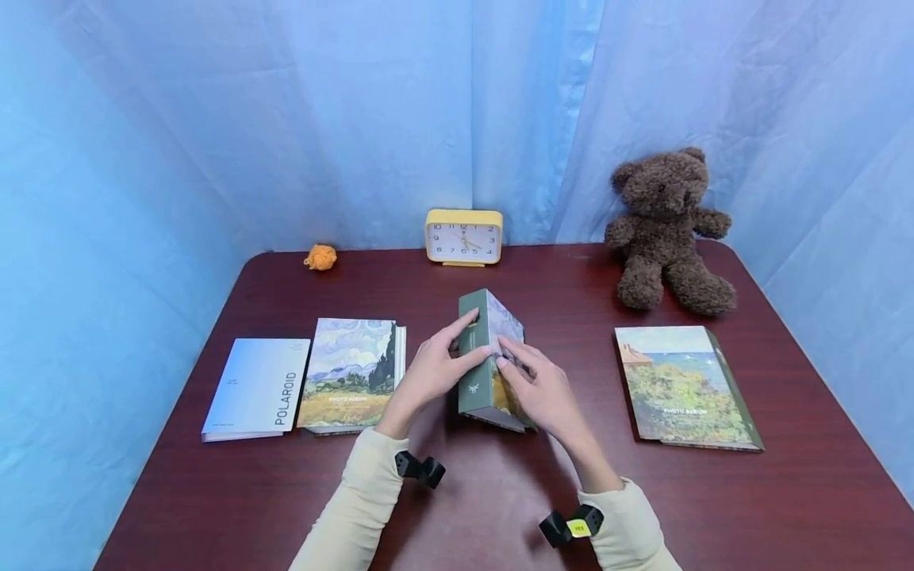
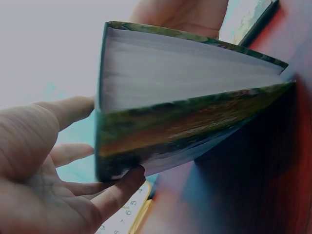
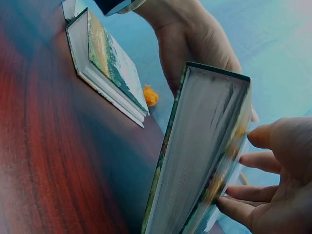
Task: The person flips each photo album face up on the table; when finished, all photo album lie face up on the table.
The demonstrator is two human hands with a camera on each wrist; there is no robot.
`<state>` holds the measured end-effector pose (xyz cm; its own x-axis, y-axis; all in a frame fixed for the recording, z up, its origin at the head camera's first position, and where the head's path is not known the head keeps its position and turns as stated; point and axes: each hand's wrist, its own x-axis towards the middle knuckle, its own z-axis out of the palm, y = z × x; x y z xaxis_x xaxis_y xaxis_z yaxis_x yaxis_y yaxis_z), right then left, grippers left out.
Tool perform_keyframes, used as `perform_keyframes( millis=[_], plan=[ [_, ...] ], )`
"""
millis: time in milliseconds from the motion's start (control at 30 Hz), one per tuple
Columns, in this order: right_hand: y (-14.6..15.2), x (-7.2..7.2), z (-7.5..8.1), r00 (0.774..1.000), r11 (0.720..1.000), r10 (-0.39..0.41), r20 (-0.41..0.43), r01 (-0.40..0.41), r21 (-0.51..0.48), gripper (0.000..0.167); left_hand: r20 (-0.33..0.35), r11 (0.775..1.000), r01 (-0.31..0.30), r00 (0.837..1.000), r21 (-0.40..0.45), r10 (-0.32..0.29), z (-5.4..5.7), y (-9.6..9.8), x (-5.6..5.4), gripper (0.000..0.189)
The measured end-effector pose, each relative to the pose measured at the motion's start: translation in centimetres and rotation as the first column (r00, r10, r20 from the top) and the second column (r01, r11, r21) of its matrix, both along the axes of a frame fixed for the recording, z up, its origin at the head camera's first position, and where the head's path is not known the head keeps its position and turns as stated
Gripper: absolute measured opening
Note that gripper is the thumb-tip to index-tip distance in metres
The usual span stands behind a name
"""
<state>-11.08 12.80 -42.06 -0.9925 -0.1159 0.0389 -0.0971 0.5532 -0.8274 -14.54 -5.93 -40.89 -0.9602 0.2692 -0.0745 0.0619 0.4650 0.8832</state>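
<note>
A photo album with a green spine and painted covers is in the middle of the table, its spine uppermost and its covers slanting down. My left hand holds it at the spine, with thumb and index finger along the green strip. On the painted cover at the other side, my right hand rests its fingertips, the fingers only slightly bent. In the right wrist view, the right fingertips touch that one cover, and the white page edges show. Whether the album's lower edges touch the table is hard to tell.
Left lie a blue-white Polaroid album and a painted album; another painted album lies right. Along the back are a small orange object, a yellow clock and a brown teddy bear. Blue curtains surround the table.
</note>
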Motion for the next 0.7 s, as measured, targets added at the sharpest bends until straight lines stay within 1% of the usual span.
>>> perform_keyframes(
  millis=[167, 333, 467, 567, 700],
  plan=[
    [0.2, -0.2, -1.1, 1.0, 0.998, 0.011, 0.011, -0.011, 0.067, 0.045, -0.02, 1.0, -0.009, 1.0, -0.027, 0.009, 0.0, -0.8, 0.1, 0.061],
    [0.3, -0.4, -2.1, 0.999, 0.991, 0.009, 0.04, -0.015, 0.136, 0.048, -0.016, 0.998, -0.009, 1.0, -0.07, 0.008, -0.1, -1.7, 0.3, 0.06],
    [0.4, -0.5, -2.5, 0.997, 0.988, 0.001, 0.077, -0.013, 0.155, 0.051, 0.004, 0.998, 0.007, 1.0, -0.062, -0.006, -0.2, -2.2, 0.3, 0.06],
    [0.4, -0.6, -2.8, 0.996, 0.989, 0.001, 0.084, -0.013, 0.147, 0.053, 0.008, 0.999, 0.009, 1.0, -0.041, -0.009, -0.4, -2.5, 0.4, 0.06],
    [0.2, -0.6, -3.1, 0.996, 0.99, 0.004, 0.087, -0.016, 0.143, 0.055, 0.004, 0.999, 0.0, 1.0, -0.048, 0.0, -0.6, -2.7, 0.6, 0.059]
  ],
)
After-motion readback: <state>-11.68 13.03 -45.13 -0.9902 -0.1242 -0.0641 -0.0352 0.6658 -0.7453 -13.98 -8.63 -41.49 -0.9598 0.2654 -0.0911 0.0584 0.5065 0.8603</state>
